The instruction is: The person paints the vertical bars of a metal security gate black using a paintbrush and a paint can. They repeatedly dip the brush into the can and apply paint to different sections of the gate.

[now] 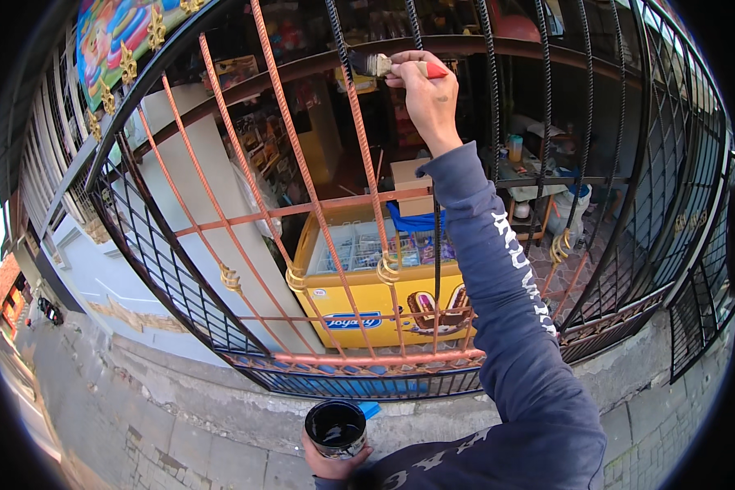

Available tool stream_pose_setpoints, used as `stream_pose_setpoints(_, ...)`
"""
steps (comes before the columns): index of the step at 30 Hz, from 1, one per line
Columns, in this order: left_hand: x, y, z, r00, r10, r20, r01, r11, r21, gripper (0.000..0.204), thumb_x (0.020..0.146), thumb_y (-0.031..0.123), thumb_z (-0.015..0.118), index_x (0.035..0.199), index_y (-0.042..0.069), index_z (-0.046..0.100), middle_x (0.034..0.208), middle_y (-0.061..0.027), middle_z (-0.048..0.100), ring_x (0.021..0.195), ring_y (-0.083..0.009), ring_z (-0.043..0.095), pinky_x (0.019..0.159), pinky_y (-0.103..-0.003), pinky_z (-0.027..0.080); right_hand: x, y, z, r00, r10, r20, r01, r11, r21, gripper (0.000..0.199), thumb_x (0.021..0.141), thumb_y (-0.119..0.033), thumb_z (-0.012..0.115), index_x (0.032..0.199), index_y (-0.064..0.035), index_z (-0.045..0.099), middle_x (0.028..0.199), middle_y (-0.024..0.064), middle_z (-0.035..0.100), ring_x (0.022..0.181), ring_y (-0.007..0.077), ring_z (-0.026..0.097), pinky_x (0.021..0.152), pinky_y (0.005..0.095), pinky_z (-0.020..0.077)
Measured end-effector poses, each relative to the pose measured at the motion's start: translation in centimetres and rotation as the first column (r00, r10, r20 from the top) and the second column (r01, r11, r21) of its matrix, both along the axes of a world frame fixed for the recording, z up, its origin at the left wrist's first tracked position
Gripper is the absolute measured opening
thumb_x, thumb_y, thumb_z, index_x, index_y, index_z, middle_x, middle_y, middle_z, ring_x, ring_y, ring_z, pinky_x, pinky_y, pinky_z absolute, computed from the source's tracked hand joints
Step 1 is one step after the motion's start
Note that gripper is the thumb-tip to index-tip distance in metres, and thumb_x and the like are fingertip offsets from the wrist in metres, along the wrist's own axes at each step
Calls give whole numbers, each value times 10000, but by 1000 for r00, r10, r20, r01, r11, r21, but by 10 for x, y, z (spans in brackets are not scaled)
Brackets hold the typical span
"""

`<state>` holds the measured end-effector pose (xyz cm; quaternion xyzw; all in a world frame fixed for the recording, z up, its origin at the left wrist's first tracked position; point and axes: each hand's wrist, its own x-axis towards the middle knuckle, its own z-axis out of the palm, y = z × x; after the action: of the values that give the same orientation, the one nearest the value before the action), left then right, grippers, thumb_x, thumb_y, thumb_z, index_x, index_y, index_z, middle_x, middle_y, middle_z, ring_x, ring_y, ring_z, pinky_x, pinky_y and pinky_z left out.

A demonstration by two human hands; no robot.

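Paint can (336, 427) below, paintbrush (388, 65) horizontal, bristles left

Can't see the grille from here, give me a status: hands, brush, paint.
Right hand holds paintbrush high on a twisted bar. Left hand holds the black paint can low. Nothing blocking.

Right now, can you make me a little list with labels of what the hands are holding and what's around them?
right hand: raised high, gripping a paintbrush, bristles at a twisted bar
left hand: low, holding a can of black paint
metal grille: some bars orange, some black, gold scroll ornaments
behind the grille: yellow chest freezer
ground: grey paving
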<state>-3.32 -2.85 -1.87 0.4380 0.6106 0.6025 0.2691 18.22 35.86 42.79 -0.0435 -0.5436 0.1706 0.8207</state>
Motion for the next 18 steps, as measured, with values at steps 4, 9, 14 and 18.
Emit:
stream_pose_setpoints(4,2,-2,0,1000,-5,29,6,1000,-18,1222,445,264,1045,1426,-9,369,1308,-161,585,1175,-261,625,1019,-409,514,0,-5,-2,981,85,173,-64,990,-128,167,856,-88,632,880,42,733,788,94,740,654,116,684,641,261,559)
stream_pose_setpoints(9,5,6,6,999,-46,20,45,998,38,1223,465,197,1039,1437,-1,323,1305,-158,584,1169,-253,630,1013,-417,520,-2,-8,7,999,42,1,-42,999,32,163,859,-81,612,881,26,733,801,99,752,674,124,699,643,273,566)
stream_pose_setpoints(14,7,8,6,986,-75,148,73,997,23,1233,469,180,1035,1444,5,301,1303,-162,585,1167,-254,631,1013,-420,521,-7,-13,-14,934,-276,227,276,961,34,154,837,-96,629,912,-5,728,797,160,739,713,212,716,704,327,549)
stream_pose_setpoints(18,4,11,4,999,-53,14,52,998,44,1243,468,182,1037,1449,3,296,1304,-163,584,1170,-256,631,1017,-423,519,-4,-10,-23,973,-180,142,192,978,-77,152,840,-78,616,888,17,725,777,157,743,717,175,725,705,301,556)
